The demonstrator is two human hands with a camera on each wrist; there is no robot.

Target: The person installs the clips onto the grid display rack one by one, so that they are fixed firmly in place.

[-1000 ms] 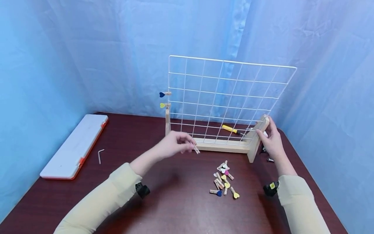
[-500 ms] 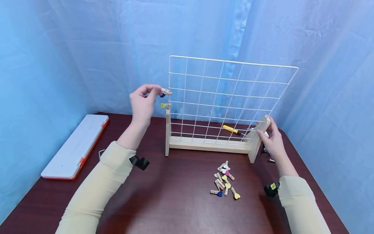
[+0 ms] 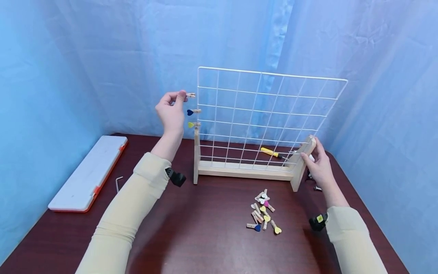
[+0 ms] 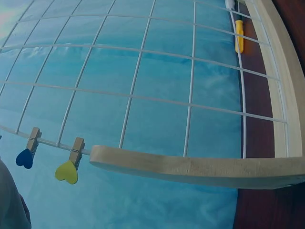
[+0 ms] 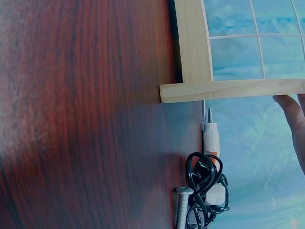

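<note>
"What does the head view show?"

"The left hand pinches a slim, pale wooden clip between thumb and fingers. Its tip faces the left edge of the wire grid, seemingly just short of touching."

"And the right hand?"

"Its fingers grasp the end post, probably steadying things. Loose clips lie heaped in front on the surface, likely for easy reach."

"Left wrist view?"

"A blue-heart clip and a yellow-heart clip bite the grid's edge, hearts outward, presumably to show clear of the wires. I can't make out the held one's heart."

"Right wrist view?"

"The hand meets the post's outer side; black cable and a bolt lie nearby."
</note>
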